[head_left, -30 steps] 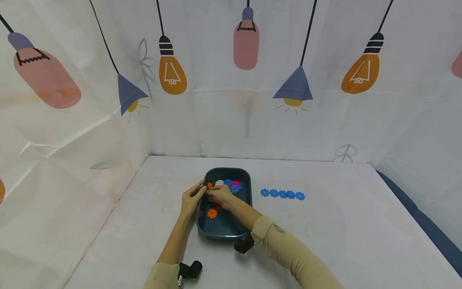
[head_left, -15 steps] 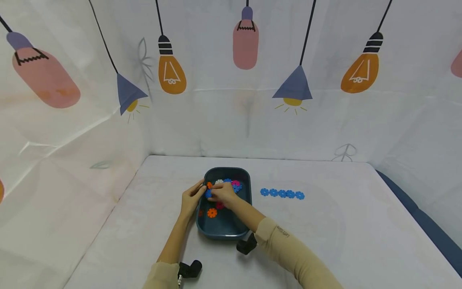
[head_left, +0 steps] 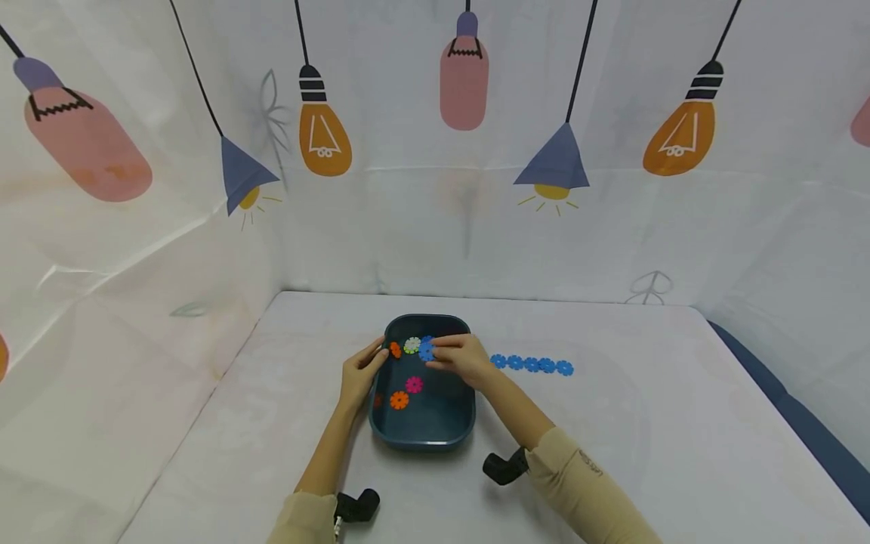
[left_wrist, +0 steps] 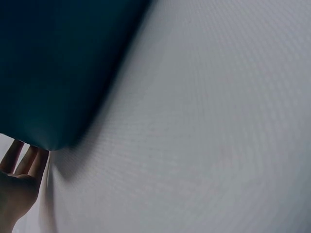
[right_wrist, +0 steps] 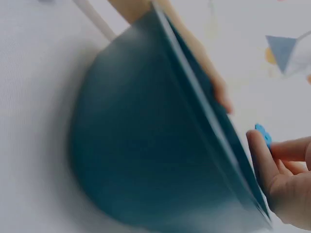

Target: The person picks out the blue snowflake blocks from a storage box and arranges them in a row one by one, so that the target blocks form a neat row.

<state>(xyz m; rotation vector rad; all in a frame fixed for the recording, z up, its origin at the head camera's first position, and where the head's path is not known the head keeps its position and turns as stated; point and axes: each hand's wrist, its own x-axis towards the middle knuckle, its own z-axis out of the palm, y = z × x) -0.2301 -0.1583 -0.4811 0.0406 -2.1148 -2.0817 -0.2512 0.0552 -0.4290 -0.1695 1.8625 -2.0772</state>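
Note:
A dark teal tray (head_left: 435,423) lies on the white table in the head view. My left hand (head_left: 360,374) grips its left rim; fingers of that hand (left_wrist: 22,179) show against the outer wall in the left wrist view. Between thumb and fingers, my right hand (head_left: 464,358) pinches a blue flower-shaped plastic piece (head_left: 425,351) above the tray's far right part. The same blue piece (right_wrist: 263,134) stands out past the fingertips in the right wrist view. Inside lie a white piece (head_left: 411,345), a pink one (head_left: 414,384) and orange ones (head_left: 399,400); my right hand hides some others.
Right of the tray, several blue flower pieces (head_left: 532,364) form a straight row on the table. A white sheet printed with lamps (head_left: 408,227) hangs behind the table. Black wrist cameras (head_left: 504,468) sit on both forearms.
My right hand has moved right and slightly away inside the tray area, carrying a blue flower piece from the left side. The pink piece is uncovered. My left hand stays at the rim.

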